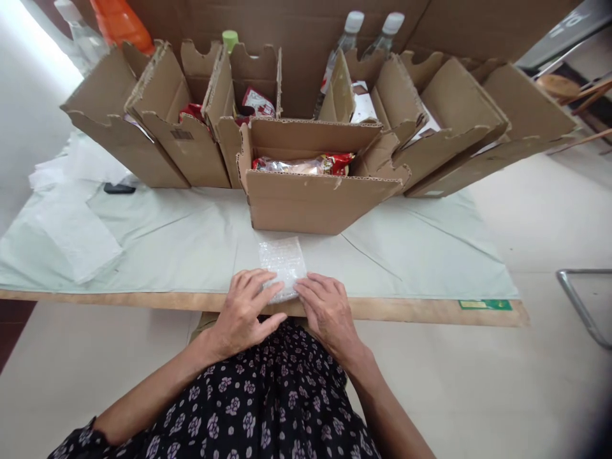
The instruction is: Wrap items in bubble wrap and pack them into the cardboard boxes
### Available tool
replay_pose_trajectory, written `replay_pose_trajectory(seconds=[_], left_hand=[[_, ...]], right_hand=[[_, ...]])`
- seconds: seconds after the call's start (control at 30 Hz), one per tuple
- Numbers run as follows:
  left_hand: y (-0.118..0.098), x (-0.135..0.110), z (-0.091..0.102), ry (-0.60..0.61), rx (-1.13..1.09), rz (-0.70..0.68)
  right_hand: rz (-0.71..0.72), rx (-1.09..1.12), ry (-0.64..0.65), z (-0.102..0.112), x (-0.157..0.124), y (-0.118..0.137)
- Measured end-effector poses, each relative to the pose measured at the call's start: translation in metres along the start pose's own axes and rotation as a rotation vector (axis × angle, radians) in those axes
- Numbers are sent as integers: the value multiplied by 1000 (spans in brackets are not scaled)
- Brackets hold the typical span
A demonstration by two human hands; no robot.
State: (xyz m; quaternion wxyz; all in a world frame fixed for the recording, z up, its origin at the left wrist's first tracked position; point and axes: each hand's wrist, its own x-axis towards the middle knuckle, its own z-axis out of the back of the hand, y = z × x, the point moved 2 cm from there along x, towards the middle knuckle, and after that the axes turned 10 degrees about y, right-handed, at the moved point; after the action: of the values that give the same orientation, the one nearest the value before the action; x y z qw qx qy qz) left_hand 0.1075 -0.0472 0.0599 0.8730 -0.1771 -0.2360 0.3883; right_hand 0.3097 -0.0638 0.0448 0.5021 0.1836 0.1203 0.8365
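A small piece of clear bubble wrap (pixel 283 255) lies on the cloth near the table's front edge. My left hand (pixel 245 310) rests with its fingertips on the wrap's left side; its fingers are stretched out and the thumb stands apart. At the lower right edge of the wrap lies my right hand (pixel 327 309), fingers extended and the tips touching the wrap. The right thumb is mostly hidden. Just beyond the wrap stands an open cardboard box (pixel 296 203), with red and clear plastic packets (pixel 306 166) in it.
More open cardboard boxes (pixel 165 146) stand in a row behind, with packets in some. Bottles (pixel 352 32) rise behind them. White sheets of wrap (pixel 71 223) and a black object (pixel 119 189) lie on the left. A green label (pixel 485 305) is on the table's front edge.
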Motion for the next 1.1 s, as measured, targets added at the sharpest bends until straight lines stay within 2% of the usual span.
replay_pose_trajectory(seconds=[0.07, 0.13, 0.23, 0.33, 0.4, 0.47, 0.57, 0.67, 0.73, 0.8, 0.87, 0.93, 1.0, 1.1], left_hand=[[1, 1, -2, 19, -53, 5], [7, 4, -6, -1, -91, 86], [17, 10, -14, -35, -85, 196], [24, 15, -17, -28, -33, 229], [27, 18, -18, -11, 11, 239], [29, 20, -18, 5, 52, 261], [31, 19, -13, -24, 35, 306], [31, 10, -2, -98, -153, 402], [31, 2, 5, -114, -354, 526], [31, -4, 8, -68, -605, 664], [29, -4, 6, 19, -889, 742], [26, 1, 0, 49, -1135, 741], [24, 8, -7, 0, -1306, 725], [20, 13, -15, -79, -1454, 713]], right_hand=[[-13, 41, -2, 5, 7, 0], [-60, 55, -34, 8, 12, -2], [-110, 39, -152, 9, 13, -5], [-83, 5, -221, 9, 8, -5], [-35, -25, -170, 5, 9, -5], [27, -46, -54, -2, 15, -7], [93, -61, 54, -11, 29, -13], [86, -7, 32, -10, 41, -18], [8, 62, -4, -5, 44, -19], [-95, 144, -26, 1, 44, -15], [-161, 247, 5, 4, 43, -6], [-166, 353, 69, 4, 41, 3], [-163, 413, 90, 4, 38, 9], [-248, 450, -13, 7, 28, 7]])
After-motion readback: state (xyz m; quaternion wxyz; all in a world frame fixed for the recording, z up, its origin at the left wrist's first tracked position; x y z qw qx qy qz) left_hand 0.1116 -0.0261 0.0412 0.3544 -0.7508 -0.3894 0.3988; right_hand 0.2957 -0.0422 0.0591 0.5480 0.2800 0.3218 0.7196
